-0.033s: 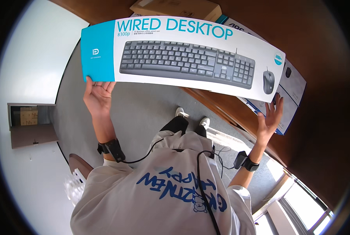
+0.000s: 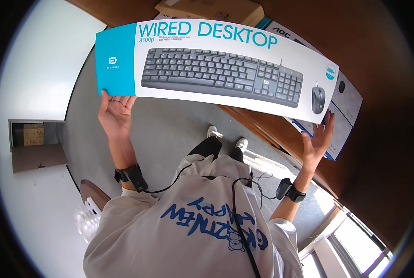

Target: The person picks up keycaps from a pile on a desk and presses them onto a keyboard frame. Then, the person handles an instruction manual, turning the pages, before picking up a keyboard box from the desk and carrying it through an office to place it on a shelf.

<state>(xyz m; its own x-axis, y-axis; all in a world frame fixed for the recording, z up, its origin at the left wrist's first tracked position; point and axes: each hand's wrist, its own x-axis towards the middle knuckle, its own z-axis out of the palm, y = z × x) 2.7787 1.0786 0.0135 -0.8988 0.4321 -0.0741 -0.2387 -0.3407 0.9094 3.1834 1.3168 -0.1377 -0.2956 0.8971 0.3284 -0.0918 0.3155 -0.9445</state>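
A long, flat keyboard-and-mouse box (image 2: pixel 216 99) is held up in front of me, face showing. It is white with a turquoise left end, and a dark keyboard and a mouse are pictured on it. My left hand (image 2: pixel 116 113) grips its lower left corner, thumb on the front and the other fingers partly hidden behind. Under the lower right corner, my right hand (image 2: pixel 317 141) supports the box. Its fingertips reach the edge and go partly out of sight, while the thumb stands apart from the cardboard.
Behind the held box, a brown carton (image 2: pixel 211 10) and white printed boxes (image 2: pixel 343 109) rest on a brown wooden table (image 2: pixel 383 153). Grey floor (image 2: pixel 165 125) lies below. A cabinet door (image 2: pixel 39 158) hangs open at the left, with cartons (image 2: pixel 33 134) inside. Dark cables run from my wrist straps.
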